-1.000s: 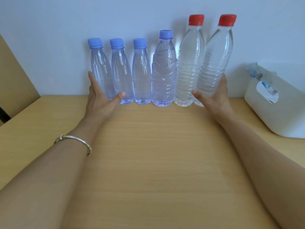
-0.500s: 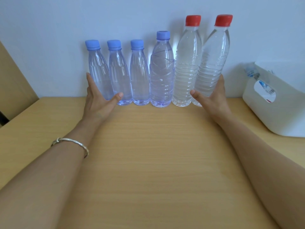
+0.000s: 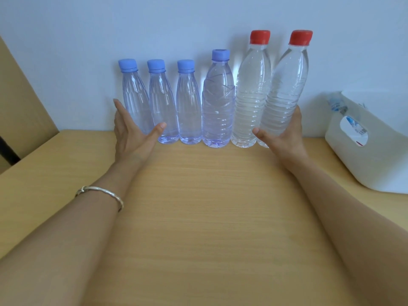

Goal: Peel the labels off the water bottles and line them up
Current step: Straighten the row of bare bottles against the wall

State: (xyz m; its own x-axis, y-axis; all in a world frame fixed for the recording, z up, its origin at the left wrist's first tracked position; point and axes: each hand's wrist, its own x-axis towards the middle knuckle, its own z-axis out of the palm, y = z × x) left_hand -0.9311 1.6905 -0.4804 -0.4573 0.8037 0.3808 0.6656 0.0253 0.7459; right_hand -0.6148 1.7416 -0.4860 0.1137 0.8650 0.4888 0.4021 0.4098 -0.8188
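Several clear water bottles without labels stand in a row against the wall. From the left come three small blue-capped bottles (image 3: 163,102), a wider blue-capped bottle (image 3: 218,107) and two tall red-capped bottles (image 3: 254,91). My left hand (image 3: 130,138) is open, its palm against the leftmost small bottle (image 3: 134,93) and its thumb in front of it. My right hand (image 3: 284,138) is open too. It cups the base of the rightmost tall bottle (image 3: 284,91), which leans slightly left against its neighbour.
The bottles stand on a wooden table (image 3: 209,206). A white plastic bin (image 3: 375,164) with a sticker on its side sits at the right, with peeled labels (image 3: 337,106) inside. A brown cardboard panel (image 3: 19,102) stands at the far left.
Both hands stay at the two ends of the row. The view has shifted slightly; the bottles keep their order and places.
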